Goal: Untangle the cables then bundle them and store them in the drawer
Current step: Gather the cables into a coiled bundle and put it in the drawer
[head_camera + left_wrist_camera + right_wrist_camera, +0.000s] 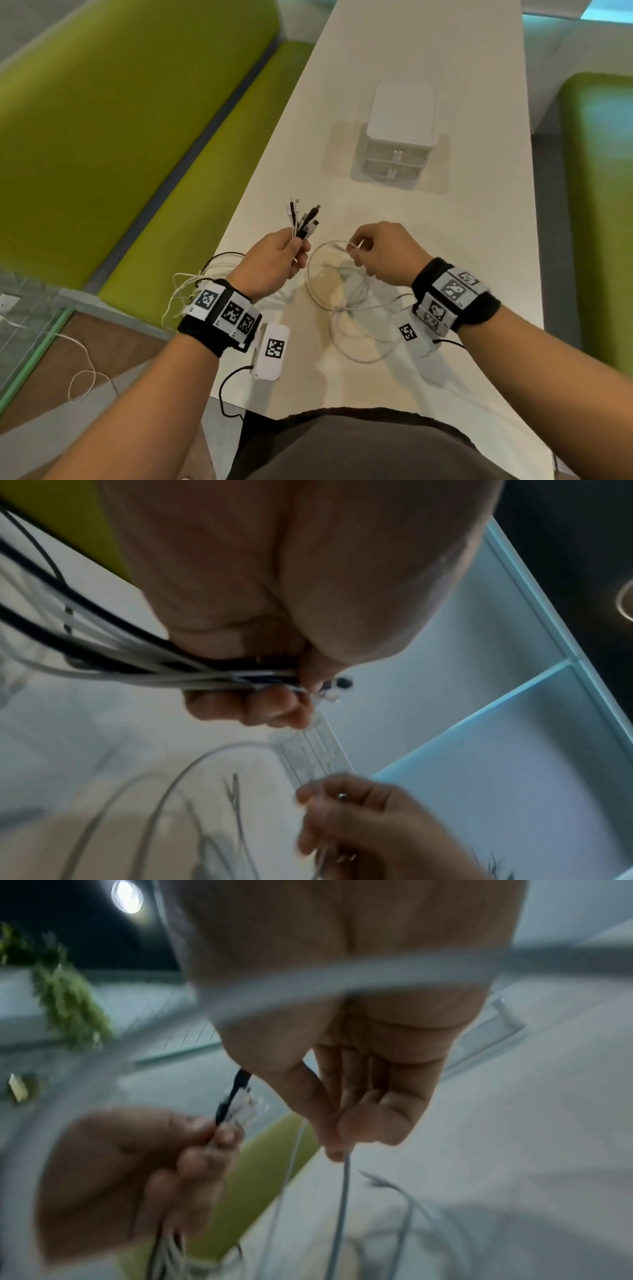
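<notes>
My left hand [279, 255] grips a bunch of black and white cable ends [303, 219], their plugs fanning upward above the fist; the same bunch [143, 666] runs through my left fingers in the left wrist view. The cables trail off the table's left edge behind my wrist. My right hand [378, 251] pinches the end of a white cable [354, 246], whose loops [337, 298] lie coiled on the white table [445, 240] between my hands. In the right wrist view the white cable [344, 1191] hangs from my right fingertips. A small white two-drawer unit [399, 137] stands farther back, both drawers closed.
The drawer unit sits on a clear mat [339, 150]. A green bench [120, 137] runs along the table's left side and a green seat [599, 205] stands at the right. Thin white cable [82, 373] trails on the floor at lower left.
</notes>
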Demonstrator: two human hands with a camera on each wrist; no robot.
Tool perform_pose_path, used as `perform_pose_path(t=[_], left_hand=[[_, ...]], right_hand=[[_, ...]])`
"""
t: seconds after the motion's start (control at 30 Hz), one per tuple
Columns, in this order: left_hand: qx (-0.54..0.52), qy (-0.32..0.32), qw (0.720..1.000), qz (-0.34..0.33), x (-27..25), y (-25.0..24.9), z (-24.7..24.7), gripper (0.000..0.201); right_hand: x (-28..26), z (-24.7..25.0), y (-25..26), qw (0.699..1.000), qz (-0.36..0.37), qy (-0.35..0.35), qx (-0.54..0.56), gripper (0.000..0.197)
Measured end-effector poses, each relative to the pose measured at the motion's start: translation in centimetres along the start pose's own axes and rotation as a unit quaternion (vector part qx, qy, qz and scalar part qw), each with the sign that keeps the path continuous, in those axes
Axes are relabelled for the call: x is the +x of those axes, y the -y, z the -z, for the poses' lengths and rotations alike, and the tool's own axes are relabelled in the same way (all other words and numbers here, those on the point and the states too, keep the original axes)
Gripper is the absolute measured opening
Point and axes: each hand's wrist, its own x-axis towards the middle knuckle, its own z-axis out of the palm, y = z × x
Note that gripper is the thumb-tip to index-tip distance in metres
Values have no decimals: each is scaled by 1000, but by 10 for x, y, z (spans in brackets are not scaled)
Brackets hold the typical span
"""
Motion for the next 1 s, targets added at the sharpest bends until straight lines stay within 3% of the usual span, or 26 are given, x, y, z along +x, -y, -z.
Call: perform_pose_path(t=[0.1,0.17,0.23,0.3,0.4,0.5,0.57,0.63,0.7,0.8,0.87,0.93,1.0], left_hand=[[-25,-11,999,-29,-3,-7,-10,27],[-96,-19,995,-29,-4,-14,-14,22],[-141,-3,990,-18,-6,-22,-16,30],[-118,10,993,-26,-5,-25,-21,38],[-63,-31,996,-51,-5,-24,-27,22],[-78,-59,994,-49,-5,-23,-21,17],[-110,-89,989,-50,-5,-24,-9,15],[-142,-135,979,-52,-3,-25,7,15],[-144,-171,973,-47,-2,-25,25,16],[-142,-195,970,-39,-3,-27,39,18],[-140,-195,970,-41,-3,-29,39,17],[-139,-189,971,-41,-2,-31,35,16],[-142,-178,973,-39,-1,-30,31,15]], right_hand=[[-17,26,14,989,3,9,144,9],[-26,34,23,980,40,24,195,23],[-33,31,29,981,83,30,175,34],[-39,21,32,985,138,24,101,24],[-37,3,25,981,178,39,62,11],[-23,-14,-2,984,148,77,-59,9],[-19,-19,-23,975,101,119,-159,14],[-21,-18,-40,969,74,140,-192,23],[-28,-11,-48,977,35,157,-142,36],[-38,-4,-45,984,-12,176,35,45],[-37,-5,-41,989,17,147,9,31],[-30,-11,-38,995,57,66,-38,18],[-25,-18,-31,997,82,-2,4,28]])
